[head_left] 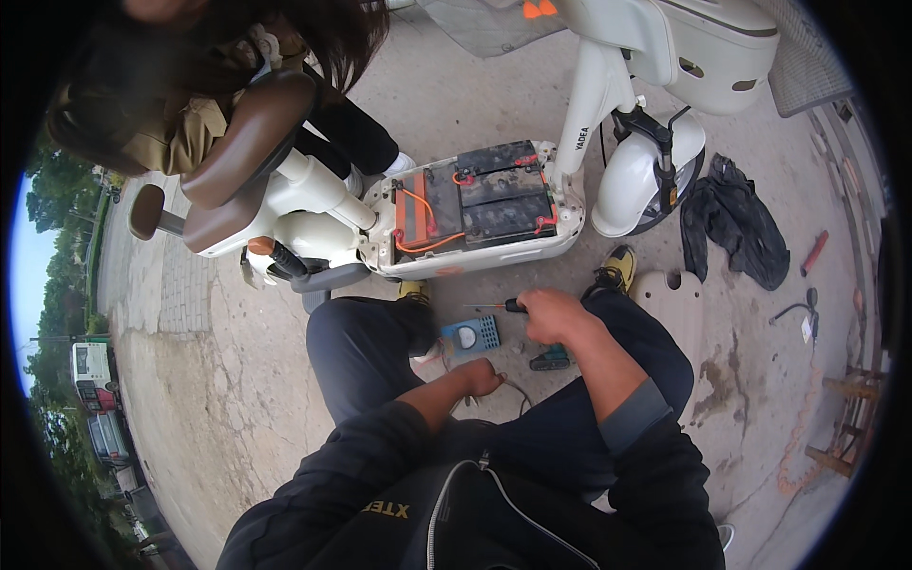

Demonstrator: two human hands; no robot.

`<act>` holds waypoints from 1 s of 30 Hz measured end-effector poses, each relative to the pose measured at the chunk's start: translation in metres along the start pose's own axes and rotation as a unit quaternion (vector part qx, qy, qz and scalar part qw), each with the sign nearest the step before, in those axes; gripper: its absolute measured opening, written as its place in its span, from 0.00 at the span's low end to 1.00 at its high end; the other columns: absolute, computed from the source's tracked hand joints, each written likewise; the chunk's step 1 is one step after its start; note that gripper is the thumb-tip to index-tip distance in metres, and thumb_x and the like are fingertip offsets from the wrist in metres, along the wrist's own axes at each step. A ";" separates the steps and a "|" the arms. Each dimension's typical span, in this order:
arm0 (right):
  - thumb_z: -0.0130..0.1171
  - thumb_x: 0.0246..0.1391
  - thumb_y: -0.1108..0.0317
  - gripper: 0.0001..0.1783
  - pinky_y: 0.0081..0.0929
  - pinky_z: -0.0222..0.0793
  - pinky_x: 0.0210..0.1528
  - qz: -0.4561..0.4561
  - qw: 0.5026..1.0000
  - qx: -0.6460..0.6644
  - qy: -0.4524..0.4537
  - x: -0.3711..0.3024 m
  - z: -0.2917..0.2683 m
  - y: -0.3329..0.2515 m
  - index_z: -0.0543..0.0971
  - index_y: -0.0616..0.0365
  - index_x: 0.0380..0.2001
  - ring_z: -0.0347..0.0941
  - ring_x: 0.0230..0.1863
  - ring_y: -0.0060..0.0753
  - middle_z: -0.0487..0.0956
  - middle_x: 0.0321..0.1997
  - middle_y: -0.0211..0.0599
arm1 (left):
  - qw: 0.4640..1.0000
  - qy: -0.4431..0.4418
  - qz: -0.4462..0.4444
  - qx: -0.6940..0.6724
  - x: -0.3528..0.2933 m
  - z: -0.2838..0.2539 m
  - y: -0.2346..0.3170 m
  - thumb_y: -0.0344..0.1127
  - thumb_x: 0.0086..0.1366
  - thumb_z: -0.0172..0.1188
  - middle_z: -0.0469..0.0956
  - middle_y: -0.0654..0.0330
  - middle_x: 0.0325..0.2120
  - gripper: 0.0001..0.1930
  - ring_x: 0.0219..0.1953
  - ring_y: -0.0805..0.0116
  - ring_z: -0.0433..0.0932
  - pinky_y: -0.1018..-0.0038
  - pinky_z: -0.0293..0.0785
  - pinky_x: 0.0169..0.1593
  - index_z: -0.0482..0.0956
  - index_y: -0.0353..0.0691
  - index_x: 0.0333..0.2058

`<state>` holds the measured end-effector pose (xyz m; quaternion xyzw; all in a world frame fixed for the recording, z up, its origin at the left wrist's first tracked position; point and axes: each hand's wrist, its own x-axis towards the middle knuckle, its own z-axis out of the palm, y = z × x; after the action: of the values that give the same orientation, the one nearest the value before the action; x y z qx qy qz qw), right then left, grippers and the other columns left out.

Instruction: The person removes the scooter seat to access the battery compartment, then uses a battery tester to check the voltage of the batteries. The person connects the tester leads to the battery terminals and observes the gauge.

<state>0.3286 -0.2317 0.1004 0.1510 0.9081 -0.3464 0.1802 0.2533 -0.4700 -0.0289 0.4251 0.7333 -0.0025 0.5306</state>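
My right hand [554, 316] is closed round the dark handle of a screwdriver [514, 305], whose thin shaft points left. Lower and to the left, my left hand [483, 377] is closed, with a thin dark cable [522, 391] running from it toward my lap. Between my knees lies a blue box-shaped device [471, 336] with a round pale face. A dark teal power tool [550, 359] rests on the ground beside it. Beyond my feet stands a white electric scooter, its floor compartment [480, 258] uncovered. Dark batteries [506, 204] with orange and red wires sit inside.
A person [351, 123] leans by the brown scooter seat [252, 133]. Right of my leg lies a beige panel [668, 309]. Farther right are a black garment [733, 223], a red cylinder [814, 253] and a wooden stool [845, 427]. Vehicles [95, 375] stand far left.
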 end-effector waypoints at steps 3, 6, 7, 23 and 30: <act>0.60 0.44 0.73 0.19 0.50 0.76 0.50 0.015 1.000 0.004 -0.014 0.001 -0.001 -0.002 0.84 0.60 0.43 0.81 0.48 0.58 0.85 0.43 0.53 | 1.000 0.002 -0.008 -0.006 0.001 0.001 0.000 0.58 0.73 0.48 0.81 0.32 0.31 0.36 0.38 0.35 0.81 0.52 0.75 0.51 0.83 0.23 0.28; 0.59 0.44 0.74 0.21 0.49 0.76 0.50 0.025 0.999 0.000 -0.021 0.002 -0.001 -0.004 0.84 0.59 0.45 0.81 0.48 0.58 0.84 0.44 0.52 | 1.000 -0.006 -0.015 -0.020 0.000 0.001 0.000 0.58 0.73 0.48 0.81 0.32 0.31 0.36 0.38 0.35 0.81 0.52 0.75 0.51 0.83 0.23 0.29; 0.59 0.44 0.74 0.21 0.49 0.76 0.50 0.025 0.999 -0.003 -0.025 0.002 -0.001 -0.004 0.84 0.59 0.45 0.81 0.48 0.58 0.84 0.44 0.52 | 1.000 -0.006 -0.016 -0.021 0.000 0.000 0.000 0.58 0.73 0.48 0.81 0.32 0.31 0.36 0.38 0.35 0.81 0.52 0.75 0.51 0.84 0.23 0.29; 0.60 0.46 0.73 0.23 0.47 0.77 0.52 0.042 0.998 -0.010 -0.048 0.005 -0.003 -0.009 0.84 0.57 0.49 0.81 0.50 0.56 0.85 0.47 0.51 | 0.999 -0.034 0.005 -0.012 -0.002 -0.007 0.008 0.57 0.74 0.45 0.81 0.32 0.40 0.34 0.47 0.33 0.80 0.50 0.74 0.56 0.85 0.25 0.35; 0.61 0.45 0.71 0.19 0.49 0.78 0.50 0.033 0.999 -0.013 -0.033 0.003 -0.004 -0.009 0.84 0.59 0.43 0.82 0.48 0.57 0.85 0.44 0.53 | 0.999 -0.045 -0.007 -0.015 -0.012 -0.020 0.024 0.57 0.74 0.45 0.81 0.32 0.39 0.34 0.47 0.35 0.80 0.50 0.74 0.55 0.86 0.27 0.35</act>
<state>0.3212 -0.2354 0.1067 0.1667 0.9007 -0.3331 0.2237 0.2535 -0.4530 -0.0006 0.4118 0.7115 -0.0143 0.5692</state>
